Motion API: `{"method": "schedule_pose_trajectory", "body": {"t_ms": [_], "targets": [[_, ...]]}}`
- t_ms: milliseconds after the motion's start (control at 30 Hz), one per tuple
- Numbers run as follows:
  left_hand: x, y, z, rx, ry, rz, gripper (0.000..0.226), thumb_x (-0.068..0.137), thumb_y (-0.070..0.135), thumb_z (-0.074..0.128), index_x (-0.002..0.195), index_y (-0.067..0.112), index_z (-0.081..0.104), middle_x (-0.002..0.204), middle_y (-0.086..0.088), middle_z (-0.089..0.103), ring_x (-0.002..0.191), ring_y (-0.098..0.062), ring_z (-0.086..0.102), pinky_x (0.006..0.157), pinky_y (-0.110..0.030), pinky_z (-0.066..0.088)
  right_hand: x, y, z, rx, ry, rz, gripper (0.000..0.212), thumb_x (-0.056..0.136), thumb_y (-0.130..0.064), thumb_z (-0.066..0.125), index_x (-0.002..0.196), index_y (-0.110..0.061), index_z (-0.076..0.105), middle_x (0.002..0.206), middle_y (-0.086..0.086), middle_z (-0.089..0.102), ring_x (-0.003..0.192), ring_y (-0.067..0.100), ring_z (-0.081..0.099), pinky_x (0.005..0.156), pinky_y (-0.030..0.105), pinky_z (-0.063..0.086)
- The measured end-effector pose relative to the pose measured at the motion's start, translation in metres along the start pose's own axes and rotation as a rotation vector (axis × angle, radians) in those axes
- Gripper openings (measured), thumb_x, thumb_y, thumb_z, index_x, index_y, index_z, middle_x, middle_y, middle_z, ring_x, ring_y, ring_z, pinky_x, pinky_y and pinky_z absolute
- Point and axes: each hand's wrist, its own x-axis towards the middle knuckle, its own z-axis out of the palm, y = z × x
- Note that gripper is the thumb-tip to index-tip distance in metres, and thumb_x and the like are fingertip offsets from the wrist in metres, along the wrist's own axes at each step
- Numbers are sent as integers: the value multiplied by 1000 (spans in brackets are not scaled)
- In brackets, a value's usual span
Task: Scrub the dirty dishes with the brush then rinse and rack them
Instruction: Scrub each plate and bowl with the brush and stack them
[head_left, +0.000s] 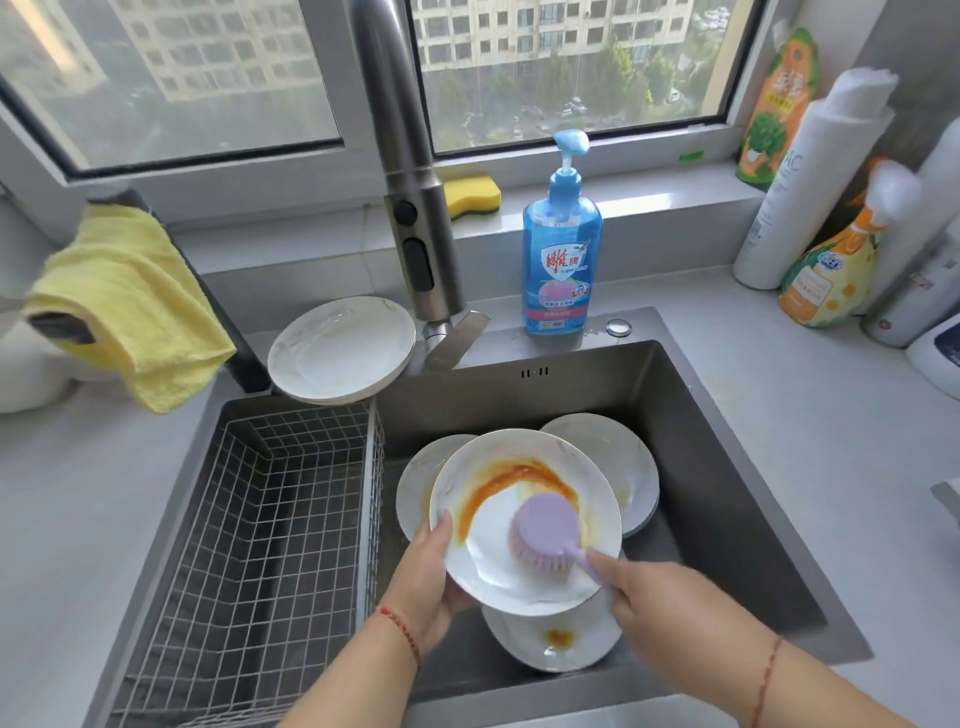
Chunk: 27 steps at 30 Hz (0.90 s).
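Observation:
My left hand (423, 582) grips the left rim of a white plate (488, 561) smeared with an orange sauce arc, held tilted over the sink (727, 519). In my right hand (660, 597) is the handle of a lilac brush (545, 530), whose round head presses on the plate's middle. Three other dirty white plates lie in the sink: one behind left (415, 483), one behind right (618, 467), one below (561, 644) with an orange spot. A wire rack basket (260, 519) fills the sink's left part and holds nothing.
White plates (340, 351) are stacked behind the rack by the steel faucet (410, 197). A blue soap bottle (562, 260) stands behind the sink, a yellow sponge (472, 195) on the sill, a yellow cloth (130, 301) at left, several bottles (810, 197) at right.

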Motion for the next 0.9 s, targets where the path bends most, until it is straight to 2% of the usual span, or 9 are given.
{"method": "schedule_pose_trajectory", "body": {"t_ms": [133, 233, 300, 333, 400, 500, 667, 767, 900], "targets": [[-8, -3, 6, -40, 26, 12, 61, 86, 64, 43, 131, 24, 55, 118, -11, 71, 105, -34, 69, 77, -52, 59, 3, -34, 10, 13, -72, -127, 43, 100, -23, 31, 143, -28, 37, 81, -1, 49, 73, 21, 54, 63, 28, 43], [-14, -7, 12, -51, -46, 25, 68, 80, 67, 42, 133, 26, 55, 123, -9, 69, 108, -32, 68, 73, -49, 59, 30, -45, 10, -109, 76, -109, 55, 101, -20, 30, 151, -36, 13, 74, 3, 49, 53, 14, 33, 48, 29, 25], [-17, -7, 14, -80, -95, 63, 64, 85, 64, 39, 136, 28, 52, 124, -7, 69, 108, -30, 69, 73, -48, 59, 43, -40, 2, -175, 144, -56, 60, 100, -16, 30, 153, -34, 6, 96, 6, 61, 51, 11, 28, 46, 27, 22], [-18, -6, 14, -101, -103, 90, 59, 90, 61, 37, 136, 27, 52, 122, -7, 70, 107, -30, 69, 73, -49, 59, 46, -32, -3, -158, 167, -10, 59, 100, -15, 31, 153, -29, 10, 103, 6, 62, 51, 9, 29, 46, 24, 24], [-20, -3, 13, -135, -78, 145, 50, 96, 55, 35, 134, 28, 53, 119, -7, 71, 104, -31, 70, 72, -52, 59, 39, -16, -12, -104, 208, 71, 48, 98, -19, 31, 146, -23, 28, 90, 4, 57, 53, 10, 37, 49, 20, 30], [-19, 5, 10, -120, 10, 198, 44, 97, 54, 38, 129, 28, 53, 117, -5, 72, 101, -31, 71, 68, -53, 58, 17, -7, -12, -75, 123, 51, 39, 98, -22, 32, 135, -25, 42, 77, -3, 48, 58, 12, 43, 54, 18, 37], [-22, 9, 13, -101, 36, 164, 46, 96, 55, 37, 130, 28, 53, 118, -10, 70, 102, -35, 69, 68, -50, 59, 2, -39, 1, 46, -58, -118, 41, 99, -24, 30, 133, -41, 45, 89, -1, 56, 65, 13, 47, 62, 24, 44], [-26, 6, 15, -95, -30, 122, 52, 94, 58, 36, 131, 26, 54, 119, -13, 70, 101, -36, 70, 71, -51, 58, 21, -61, -1, 114, -10, -114, 47, 102, -24, 28, 143, -47, 31, 93, 1, 63, 55, 7, 40, 48, 18, 32], [-31, 6, 14, -82, -115, 124, 50, 101, 54, 29, 135, 26, 52, 118, -8, 71, 104, -30, 70, 74, -51, 59, 51, -49, -8, 103, 119, 44, 54, 100, -18, 29, 147, -45, 22, 68, -4, 49, 58, 14, 45, 51, 29, 36]]}}
